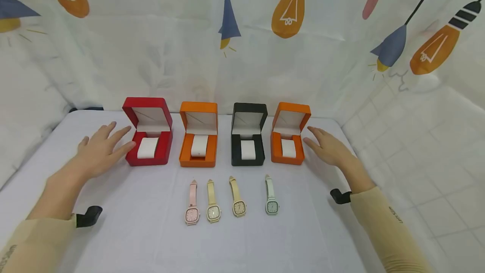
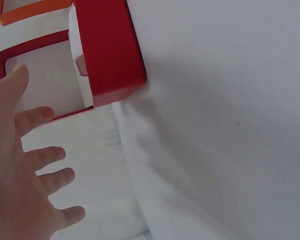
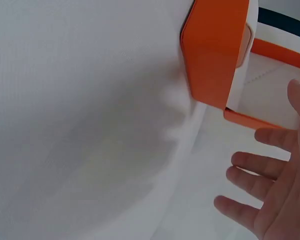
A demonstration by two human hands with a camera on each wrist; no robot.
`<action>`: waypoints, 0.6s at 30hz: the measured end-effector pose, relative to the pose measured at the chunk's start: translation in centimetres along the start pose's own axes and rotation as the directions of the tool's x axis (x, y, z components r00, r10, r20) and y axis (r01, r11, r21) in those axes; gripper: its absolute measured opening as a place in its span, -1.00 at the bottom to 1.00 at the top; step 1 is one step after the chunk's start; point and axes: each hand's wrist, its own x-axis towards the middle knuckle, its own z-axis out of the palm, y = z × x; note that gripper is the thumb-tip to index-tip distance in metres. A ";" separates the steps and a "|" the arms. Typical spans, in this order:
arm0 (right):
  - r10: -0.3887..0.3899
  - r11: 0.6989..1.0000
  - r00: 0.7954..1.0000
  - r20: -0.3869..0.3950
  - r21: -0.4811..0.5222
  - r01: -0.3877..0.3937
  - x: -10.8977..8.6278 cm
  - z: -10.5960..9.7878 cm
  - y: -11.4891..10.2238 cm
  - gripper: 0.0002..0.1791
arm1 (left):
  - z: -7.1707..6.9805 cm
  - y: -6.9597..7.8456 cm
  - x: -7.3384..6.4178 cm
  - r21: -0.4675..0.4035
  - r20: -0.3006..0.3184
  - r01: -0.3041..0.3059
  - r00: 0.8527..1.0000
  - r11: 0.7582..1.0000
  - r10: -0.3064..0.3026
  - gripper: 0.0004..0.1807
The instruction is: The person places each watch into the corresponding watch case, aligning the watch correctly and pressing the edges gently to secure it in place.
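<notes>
My left hand (image 1: 99, 148) has its fingers spread beside the red watch box (image 1: 165, 148), thumb close to the box's left side, holding nothing. On the far right, my right hand (image 1: 329, 145) is likewise spread, its fingertips near the right side of an orange watch box (image 1: 275, 151). Between these two stand another orange box (image 1: 185, 155) and a black box (image 1: 235, 151). All the lids are up, and a white cushion sits in each. In front lie a pink watch (image 1: 192, 215), two yellow watches (image 1: 214, 212) (image 1: 239, 208) and a pale green watch (image 1: 272, 207).
A white cloth covers the table (image 1: 151, 239). Behind the boxes hangs a pale curtain (image 1: 132, 54) printed with lamps and bulbs. Black wrist mounts (image 1: 89, 216) stick out at both cuffs.
</notes>
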 end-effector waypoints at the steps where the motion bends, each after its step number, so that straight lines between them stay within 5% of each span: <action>1: -0.012 1.000 1.000 -0.006 -0.002 0.012 0.0 0.0 -0.2 -0.14 | 0.0 0.4 0.0 -0.001 -0.014 -0.010 1.000 1.000 0.010 -0.16; 18: -0.120 0.991 0.992 -0.026 -0.057 0.119 0.7 1.0 -3.4 -0.35 | 0.7 7.8 0.3 0.063 -0.149 -0.167 0.973 0.984 0.175 -0.42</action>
